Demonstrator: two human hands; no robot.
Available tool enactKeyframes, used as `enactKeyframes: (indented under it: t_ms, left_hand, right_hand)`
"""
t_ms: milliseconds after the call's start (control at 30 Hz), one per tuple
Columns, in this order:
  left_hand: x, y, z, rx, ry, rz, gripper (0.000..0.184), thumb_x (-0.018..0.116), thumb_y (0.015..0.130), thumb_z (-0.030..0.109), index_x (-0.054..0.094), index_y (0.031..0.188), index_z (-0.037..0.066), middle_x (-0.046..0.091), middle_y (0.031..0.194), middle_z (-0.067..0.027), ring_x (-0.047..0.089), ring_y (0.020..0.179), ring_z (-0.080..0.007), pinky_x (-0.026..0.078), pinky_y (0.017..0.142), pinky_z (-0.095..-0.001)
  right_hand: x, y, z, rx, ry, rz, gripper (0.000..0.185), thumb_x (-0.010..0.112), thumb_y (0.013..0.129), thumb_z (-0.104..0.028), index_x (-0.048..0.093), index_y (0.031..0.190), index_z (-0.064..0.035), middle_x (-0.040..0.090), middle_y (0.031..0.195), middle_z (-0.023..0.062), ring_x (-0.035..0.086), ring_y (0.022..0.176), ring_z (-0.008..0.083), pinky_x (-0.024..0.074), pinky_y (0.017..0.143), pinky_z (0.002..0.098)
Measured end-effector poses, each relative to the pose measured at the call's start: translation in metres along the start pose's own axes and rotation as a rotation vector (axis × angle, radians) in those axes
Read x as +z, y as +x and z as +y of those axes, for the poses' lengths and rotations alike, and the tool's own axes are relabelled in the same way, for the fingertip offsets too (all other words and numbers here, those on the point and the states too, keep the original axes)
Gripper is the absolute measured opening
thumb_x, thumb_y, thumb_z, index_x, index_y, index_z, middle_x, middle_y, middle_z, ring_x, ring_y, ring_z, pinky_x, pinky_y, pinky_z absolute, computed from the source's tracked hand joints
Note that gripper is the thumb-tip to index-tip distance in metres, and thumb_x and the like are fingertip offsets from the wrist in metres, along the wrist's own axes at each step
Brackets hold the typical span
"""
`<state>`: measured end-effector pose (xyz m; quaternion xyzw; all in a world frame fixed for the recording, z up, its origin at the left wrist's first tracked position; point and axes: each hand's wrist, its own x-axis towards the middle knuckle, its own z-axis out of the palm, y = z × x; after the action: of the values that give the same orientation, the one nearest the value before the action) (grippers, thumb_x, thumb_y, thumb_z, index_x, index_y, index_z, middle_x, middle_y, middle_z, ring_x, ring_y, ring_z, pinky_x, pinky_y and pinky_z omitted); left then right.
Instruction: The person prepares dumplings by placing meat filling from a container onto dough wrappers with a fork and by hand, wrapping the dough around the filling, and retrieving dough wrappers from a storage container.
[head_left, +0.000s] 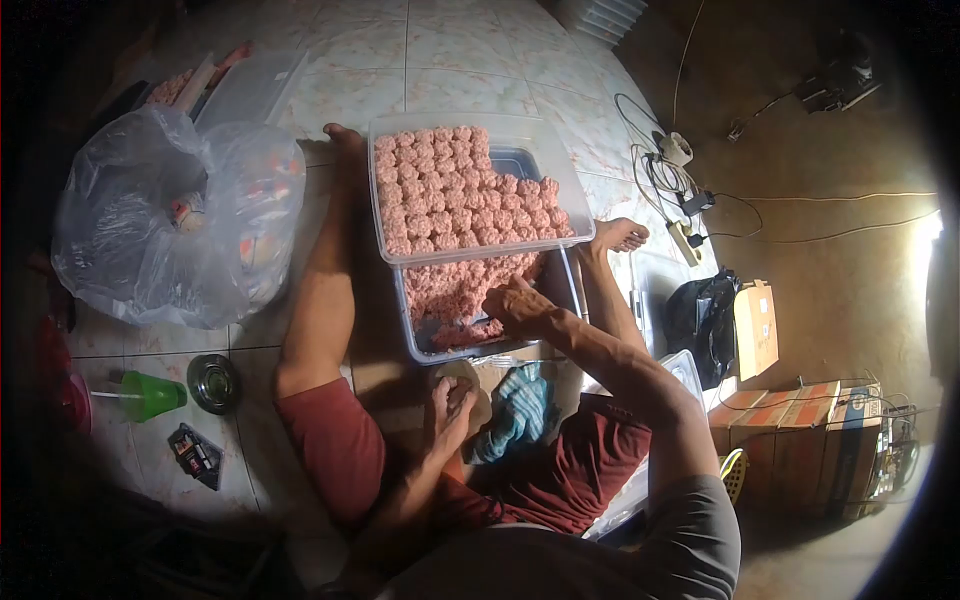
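My right hand [515, 307] reaches into the lower plastic tub [408, 340], its fingers curled against the raw minced meat [440, 285] there. My left hand [452, 408] is closed in front of my lap, beside a round tan piece [482, 400]; what its fingers hold, if anything, is hidden. Above the minced meat, resting across the tub's far side, sits a clear plastic box [550, 150]. Rows of small meat balls [450, 195] fill most of it, and its far right corner shows bare bottom.
A blue-and-white cloth [517, 410] lies by my left hand. Bulging plastic bags [130, 220], a green cup [155, 395] and a glass dish [213, 384] are on the tiles at left. Cardboard boxes [790, 440] and a power strip with cables [685, 242] are at right. My legs flank the tub.
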<state>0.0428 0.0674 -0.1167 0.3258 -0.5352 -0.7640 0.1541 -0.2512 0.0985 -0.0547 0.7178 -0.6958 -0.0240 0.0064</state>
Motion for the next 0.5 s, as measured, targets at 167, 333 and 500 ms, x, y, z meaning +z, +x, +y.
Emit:
enactKeyframes:
  t_ms: [167,333,500]
  left_hand:
    - [0.003,-0.003,-0.004,-0.06,0.156,0.011,0.065,0.074,0.095,0.026,0.039,0.142,-0.001,0.042,0.138,-0.0161,0.041,0.133,-0.0255,0.043,0.107,-0.0384]
    - [0.006,-0.007,-0.008,0.009,0.094,0.034,0.07,0.076,0.093,0.028,0.037,0.145,0.0,0.045,0.138,-0.0151,0.046,0.13,-0.0279,0.042,0.109,-0.0398]
    - [0.004,-0.002,-0.001,0.119,0.221,-0.07,0.069,0.078,0.091,0.03,0.042,0.141,-0.001,0.046,0.135,-0.0155,0.049,0.126,-0.0276,0.043,0.107,-0.0384]
  right_hand:
    - [-0.06,0.015,0.014,0.318,0.272,-0.243,0.011,0.069,0.082,-0.02,0.062,0.084,-0.0112,0.068,0.084,0.0063,0.07,0.085,0.0275,0.0511,0.081,0.0512]
    - [-0.049,0.001,0.019,0.149,0.148,-0.16,0.012,0.069,0.076,-0.011,0.061,0.084,-0.0081,0.066,0.084,0.0148,0.068,0.078,0.0363,0.0523,0.071,0.0493]
    - [-0.006,-0.001,-0.001,0.094,0.176,0.175,0.008,0.064,0.076,-0.008,0.057,0.078,-0.008,0.06,0.077,0.0129,0.062,0.074,0.0365,0.0462,0.067,0.0493]
